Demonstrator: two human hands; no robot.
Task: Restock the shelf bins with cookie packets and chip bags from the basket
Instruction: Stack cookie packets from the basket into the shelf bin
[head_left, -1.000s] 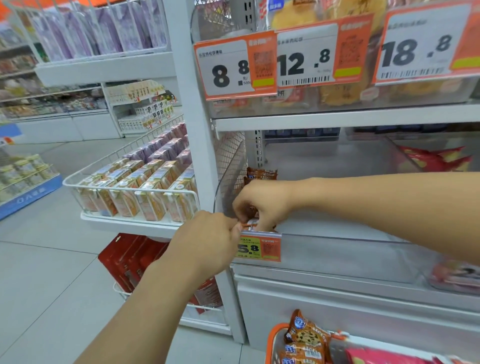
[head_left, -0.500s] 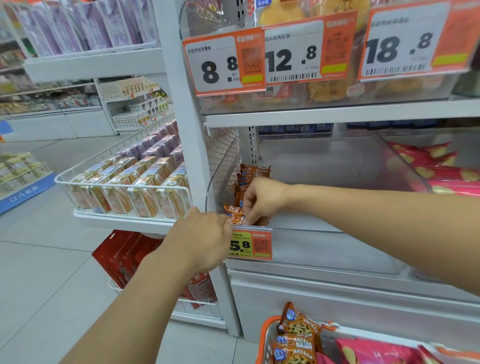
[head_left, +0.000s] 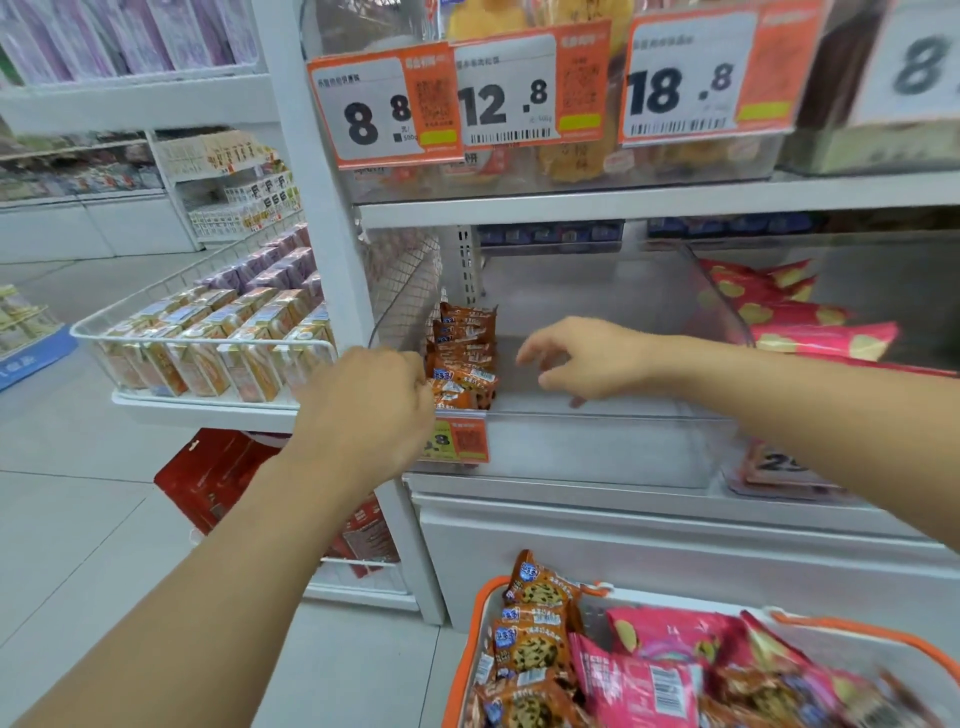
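Observation:
A row of orange cookie packets stands along the left side of a clear shelf bin. My left hand is at the bin's front left corner, fingers curled round the end of the front cookie packet. My right hand hovers inside the bin just right of the row, fingers spread and holding nothing. Below, the orange-rimmed basket holds more cookie packets and pink chip bags. Pink chip bags lie in the neighbouring bin to the right.
An orange price tag hangs on the bin's front. Above is a shelf with large price cards. To the left, a wire tray of boxed snacks juts out, with red boxes under it. Tiled floor lies at the left.
My right hand has let go of the front packet and moved right, opening. The left hand stays at the bin's front corner. The view has tilted down, showing more of the basket.

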